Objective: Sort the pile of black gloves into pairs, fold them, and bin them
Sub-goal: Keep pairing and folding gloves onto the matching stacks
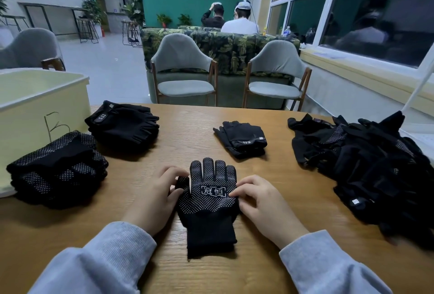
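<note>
A black dotted glove [207, 202] lies flat on the wooden table [187, 134], fingers pointing away, with a white printed label on its palm. My left hand [156, 196] pinches the glove's thumb at its left edge. My right hand [260, 202] pinches the glove's right edge beside the label. An unsorted pile of black gloves [366, 166] lies at the right. A stack of folded dotted gloves [58, 169] sits at the left, a stack of fingerless gloves [122, 124] behind it, and a small folded pair [243, 138] lies at the centre back.
A pale yellow bin [35, 103] marked with a letter stands at the table's left edge. Two grey chairs [185, 70] face the far side of the table. Two persons sit with their backs turned beyond a leafy sofa. Windows run along the right.
</note>
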Available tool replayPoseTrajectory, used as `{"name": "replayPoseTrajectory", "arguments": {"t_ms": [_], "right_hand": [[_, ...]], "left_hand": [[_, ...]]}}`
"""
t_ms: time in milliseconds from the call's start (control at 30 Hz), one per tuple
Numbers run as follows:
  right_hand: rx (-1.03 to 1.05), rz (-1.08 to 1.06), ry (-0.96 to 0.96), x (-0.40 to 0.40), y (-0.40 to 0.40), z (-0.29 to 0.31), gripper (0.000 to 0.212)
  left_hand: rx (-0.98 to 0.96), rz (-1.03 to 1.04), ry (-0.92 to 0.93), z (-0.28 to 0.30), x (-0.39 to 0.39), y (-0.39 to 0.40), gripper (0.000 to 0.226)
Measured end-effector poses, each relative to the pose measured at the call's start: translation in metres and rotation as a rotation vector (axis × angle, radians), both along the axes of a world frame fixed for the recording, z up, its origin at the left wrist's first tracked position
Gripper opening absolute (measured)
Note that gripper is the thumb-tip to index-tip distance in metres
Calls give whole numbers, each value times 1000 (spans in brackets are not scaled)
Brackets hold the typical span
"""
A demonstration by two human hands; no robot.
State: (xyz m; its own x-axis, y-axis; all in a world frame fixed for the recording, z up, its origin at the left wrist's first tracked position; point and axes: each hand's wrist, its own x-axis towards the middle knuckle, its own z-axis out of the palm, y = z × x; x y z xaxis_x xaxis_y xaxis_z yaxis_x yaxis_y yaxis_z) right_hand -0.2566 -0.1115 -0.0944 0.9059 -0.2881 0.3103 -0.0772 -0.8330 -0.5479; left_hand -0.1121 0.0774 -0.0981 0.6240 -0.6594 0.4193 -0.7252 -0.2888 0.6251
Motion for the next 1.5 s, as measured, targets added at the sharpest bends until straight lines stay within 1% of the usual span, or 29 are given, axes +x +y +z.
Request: {"name": "replayPoseTrajectory", "arguments": {"t_ms": [167,333,400,467,533,600,667,767,833,900,1000,1133,1200,1333,1400,1467,1500], "right_hand": [[9,-29,-13,-3,0,0,17],[-36,-15,32,-4,0,0,21],[-40,1,38,-7,1,-1,24],[-30,45,14,-12,3,-3,27],[-14,92,4,-18,5,-3,31],[5,132,15,-23,6,-2,37],[25,172,24,-28,8,-1,42],[26,202,92,-32,9,0,45],[21,199,148,-32,9,0,39],[24,197,160,-32,9,0,29],[39,185,156,-32,9,-1,20],[62,197,88,-32,8,-2,14],[58,200,55,-32,7,-3,18],[-54,242,56,-30,12,-6,42],[-64,220,56,-30,14,-4,52],[-30,197,66,-30,16,0,52],[-4,195,59,-30,17,2,49]], "left_hand": [[31,33,2,-3,2,0,27],[88,74,-66,-10,3,4,22],[68,1,-87,-10,-1,9,26],[33,-135,-121,-9,-7,15,27],[-11,-273,-104,-8,-16,21,27],[-28,-365,-109,-8,-23,25,26],[-23,-412,-126,-9,-28,27,30],[26,-428,-101,-10,-29,31,39],[64,-414,-83,-10,-30,31,40],[67,-393,-101,-10,-32,30,36],[52,-363,-183,-11,-33,28,25],[57,-331,-261,-7,-35,26,20],[22,-296,-229,-3,-35,26,21],[-101,-243,-154,-2,-37,28,25],[-194,-222,-16,-2,-39,27,34],[-264,-229,72,-2,-40,27,30],[-279,-242,55,-2,-39,28,26]]}}
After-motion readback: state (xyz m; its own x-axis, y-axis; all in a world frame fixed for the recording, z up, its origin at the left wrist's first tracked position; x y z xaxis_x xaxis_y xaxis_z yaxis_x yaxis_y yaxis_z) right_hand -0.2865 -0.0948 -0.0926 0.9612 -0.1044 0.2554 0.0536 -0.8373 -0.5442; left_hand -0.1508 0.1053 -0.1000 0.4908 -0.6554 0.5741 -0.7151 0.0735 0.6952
